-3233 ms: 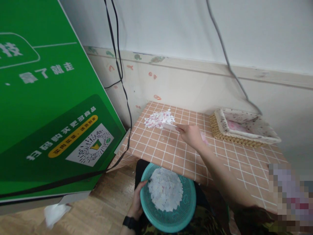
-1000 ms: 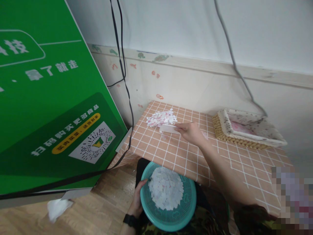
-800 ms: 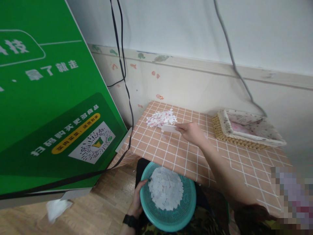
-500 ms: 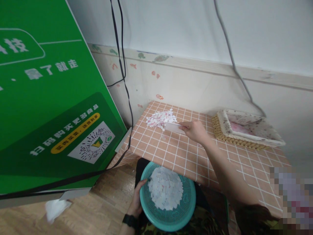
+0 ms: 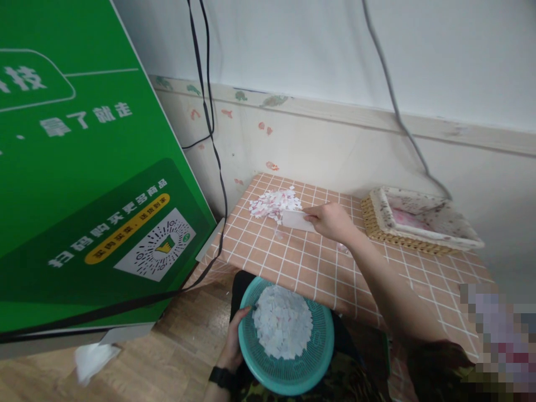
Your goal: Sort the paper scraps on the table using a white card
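Observation:
My left hand (image 5: 238, 335), wearing a black wristband, grips the left rim of a round teal plastic basket (image 5: 322, 340). The basket rests on my lap below the table's edge, and a heap of small white paper scraps (image 5: 282, 321) fills its middle. Over the table, my right hand (image 5: 333, 220) pinches a flat white card (image 5: 296, 220) by its right end. The card's left end meets the near right side of a second pile of white and pinkish paper scraps (image 5: 274, 202) on the tablecloth.
A checked brown tablecloth (image 5: 301, 262) covers the table. At its back right stands a cloth-lined wicker basket (image 5: 377, 223). A tall green panel (image 5: 84, 145) rises on the left, with a black cable (image 5: 218, 162) hanging beside it. White crumpled material (image 5: 94, 360) lies on the floor.
The card's face shows slightly more beside the pile, and scraps under my right wrist are more visible. My left hand keeps its grip on the teal basket.

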The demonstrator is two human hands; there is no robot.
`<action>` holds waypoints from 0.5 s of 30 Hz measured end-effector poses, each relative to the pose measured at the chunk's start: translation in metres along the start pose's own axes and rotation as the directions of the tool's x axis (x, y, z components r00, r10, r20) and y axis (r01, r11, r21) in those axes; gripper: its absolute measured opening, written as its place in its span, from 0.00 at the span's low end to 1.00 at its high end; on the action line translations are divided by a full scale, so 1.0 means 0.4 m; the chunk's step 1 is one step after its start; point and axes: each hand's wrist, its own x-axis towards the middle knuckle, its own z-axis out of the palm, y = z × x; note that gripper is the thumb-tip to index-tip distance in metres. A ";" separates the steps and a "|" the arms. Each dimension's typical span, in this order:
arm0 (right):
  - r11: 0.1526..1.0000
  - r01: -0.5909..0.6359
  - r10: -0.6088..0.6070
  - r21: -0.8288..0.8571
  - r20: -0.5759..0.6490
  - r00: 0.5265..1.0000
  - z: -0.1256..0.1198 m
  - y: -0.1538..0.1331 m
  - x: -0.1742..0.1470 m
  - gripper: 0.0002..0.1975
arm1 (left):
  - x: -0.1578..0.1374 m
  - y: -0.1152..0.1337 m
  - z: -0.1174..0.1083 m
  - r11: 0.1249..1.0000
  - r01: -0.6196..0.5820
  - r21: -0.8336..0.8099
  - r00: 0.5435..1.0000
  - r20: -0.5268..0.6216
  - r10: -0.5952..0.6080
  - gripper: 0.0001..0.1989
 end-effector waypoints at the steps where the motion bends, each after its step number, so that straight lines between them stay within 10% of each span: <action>1: 1.000 -0.002 0.001 -0.006 -0.009 1.000 -0.004 -0.002 0.004 0.12 | -0.001 0.001 0.001 1.000 0.006 0.005 1.000 0.000 -0.006 0.11; 15: 0.997 0.067 -0.064 -0.045 0.053 0.997 -0.010 0.009 0.026 0.12 | 0.004 0.000 -0.004 1.000 0.011 0.009 1.000 -0.008 -0.011 0.12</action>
